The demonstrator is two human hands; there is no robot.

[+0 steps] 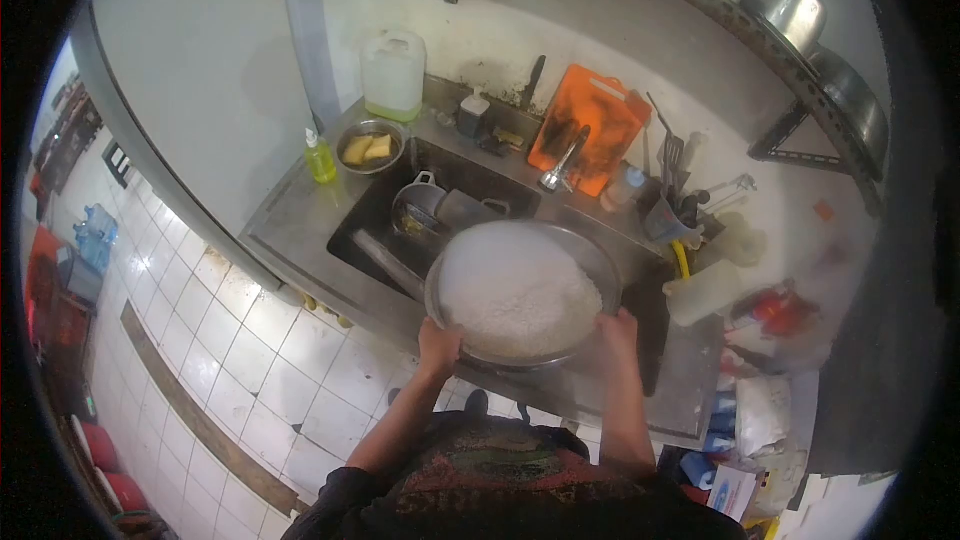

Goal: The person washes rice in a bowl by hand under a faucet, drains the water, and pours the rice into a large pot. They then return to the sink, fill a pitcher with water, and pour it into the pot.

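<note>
Metal bowl (pixel 598 262) between both hands (pixel 440 344) (pixel 616 329), gripped at sides.

Item: 1 bowl (pixel 597 258), round, wide, grey metal, mouth up. It is positioned over the sink (pixel 655 312); whether its base touches the sink cannot be determined. Contents: white mass (pixel 515 295), smooth toward the far side, rough and granular toward the near side; substance not identifiable. The mass covers most of the interior. Bare inner wall is visible along the right side.
</note>
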